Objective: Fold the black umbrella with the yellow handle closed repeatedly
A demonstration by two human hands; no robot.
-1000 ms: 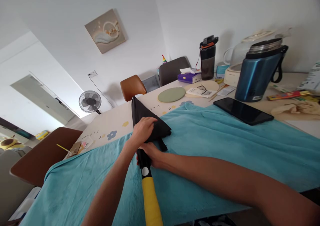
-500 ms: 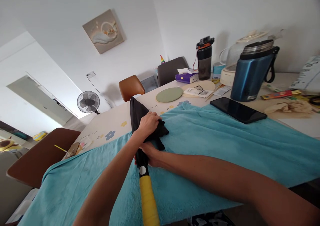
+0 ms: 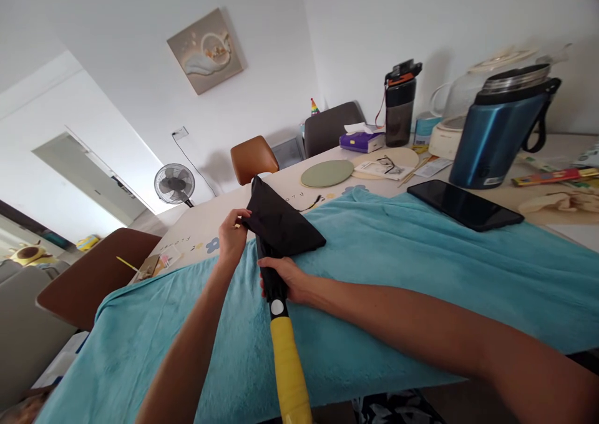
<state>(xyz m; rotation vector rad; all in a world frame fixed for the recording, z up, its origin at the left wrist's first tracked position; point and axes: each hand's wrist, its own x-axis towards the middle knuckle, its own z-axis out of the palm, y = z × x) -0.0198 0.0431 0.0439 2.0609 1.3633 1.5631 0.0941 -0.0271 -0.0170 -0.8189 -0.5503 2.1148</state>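
Note:
A folded black umbrella (image 3: 285, 221) points away from me over the table, its yellow wrapped handle (image 3: 289, 364) towards my body. A white round button (image 3: 277, 307) shows just above the handle. My right hand (image 3: 290, 278) is closed around the gathered canopy near the button. On the left side, my left hand (image 3: 233, 230) pinches an edge of the black fabric between thumb and fingers. One panel of the canopy is spread flat to the right, and a thin dark strap (image 3: 312, 204) sticks out beyond it.
A turquoise blanket (image 3: 374, 318) covers the near table. To the right lie a black phone (image 3: 463, 204) and a blue thermos (image 3: 500, 130). Farther back are a green oval mat (image 3: 327, 173), a purple tissue pack (image 3: 361, 140) and a dark bottle (image 3: 401, 105). A brown chair (image 3: 98, 280) stands at left.
My left hand has moved left from the top of the canopy to its left edge. A fabric panel now lies spread to the right. My right hand keeps its hold.

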